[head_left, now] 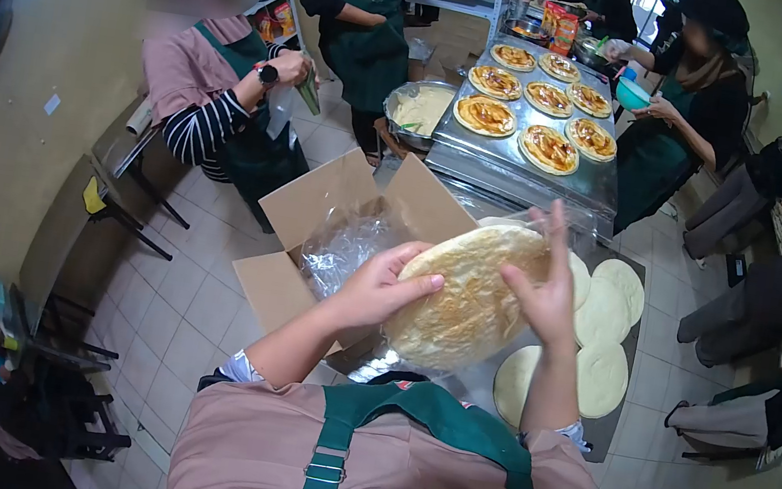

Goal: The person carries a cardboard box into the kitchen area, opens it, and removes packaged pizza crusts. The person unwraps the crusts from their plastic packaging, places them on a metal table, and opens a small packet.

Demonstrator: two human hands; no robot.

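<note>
A round, browned flatbread (pixel 463 306) is held up, tilted, in front of my chest. My left hand (pixel 389 288) grips its left edge, thumb on the near face and fingers behind. On the right, my right hand (pixel 548 293) has its fingers stretched upward and slightly blurred, with the thumb against the bread's face. Below and beyond my right arm, several pale flatbreads (pixel 601 379) lie overlapping on a dark surface. An open cardboard box (pixel 322 196) with clear plastic wrap (pixel 345 248) inside stands to the left of the bread.
Topped pizzas (pixel 485 115) sit in rows on a metal table (pixel 523 171) ahead. A large bowl of dough (pixel 422 107) is left of it. People in green aprons stand around; one at right holds a green bowl (pixel 633 96). Chairs and bags line the sides.
</note>
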